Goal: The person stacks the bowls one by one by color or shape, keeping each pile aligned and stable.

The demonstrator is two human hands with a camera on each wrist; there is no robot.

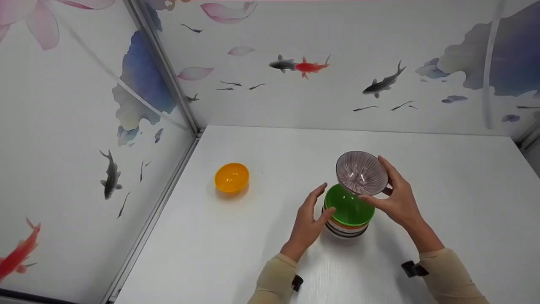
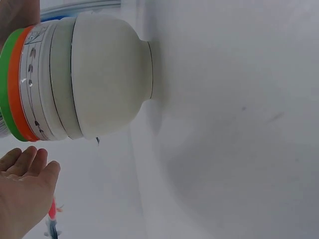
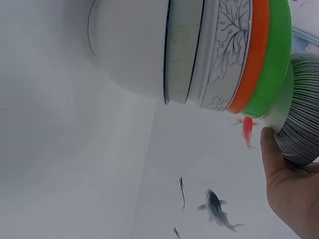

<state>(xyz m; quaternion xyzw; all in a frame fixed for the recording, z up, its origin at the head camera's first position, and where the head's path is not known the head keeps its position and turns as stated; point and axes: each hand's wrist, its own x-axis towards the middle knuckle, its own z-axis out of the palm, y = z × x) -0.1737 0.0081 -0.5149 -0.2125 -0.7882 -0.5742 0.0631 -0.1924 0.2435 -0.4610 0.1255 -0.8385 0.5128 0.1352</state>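
Observation:
A purple-grey striped bowl, tilted, is held by my right hand, thumb and fingers on opposite sides of its rim. In the right wrist view this striped bowl hangs close over a stack of nested bowls. The green bowl tops that stack. Under it come an orange rim, a white rim with a leaf pattern, and dark-edged pale bowls, the lowest white bowl standing on the table. Beside the stack, my left hand has its fingers spread, holding nothing.
A yellow-orange bowl stands alone on the white table, left of the stack. White panels painted with fish and petals rise behind the table and along its left side.

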